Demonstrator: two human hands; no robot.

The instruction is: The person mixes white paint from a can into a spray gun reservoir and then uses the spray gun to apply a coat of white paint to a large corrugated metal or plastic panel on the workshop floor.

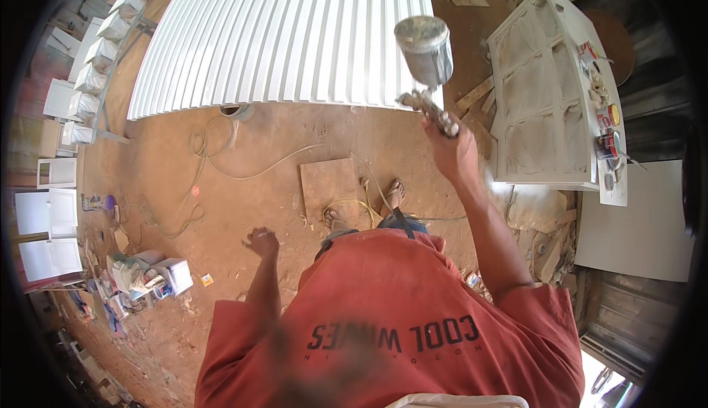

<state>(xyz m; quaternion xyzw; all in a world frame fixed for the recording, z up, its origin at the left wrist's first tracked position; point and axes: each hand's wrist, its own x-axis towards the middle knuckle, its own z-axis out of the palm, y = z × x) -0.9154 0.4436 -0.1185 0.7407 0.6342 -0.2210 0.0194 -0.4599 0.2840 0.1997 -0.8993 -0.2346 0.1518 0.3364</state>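
My right hand (451,143) is closed round the handle of a paint spray gun (431,109), my arm stretched forward. On top of the gun sits a round metal paint cup (424,47), a little tilted. The gun is over the near right corner of a large white ribbed panel (287,32), and I cannot tell how far above it. My left hand (263,241) hangs low at my left side over the dirt floor, apart from everything. Its fingers are partly bent and somewhat blurred, with nothing seen in them.
An air hose (273,172) loops over the floor by a flat brown board (328,187) at my feet. To the right stands a white cabinet (531,113) with paint cans (608,144) along it. White drawers (101,53) line a rack at the left; a cluttered box (173,275) sits nearer.
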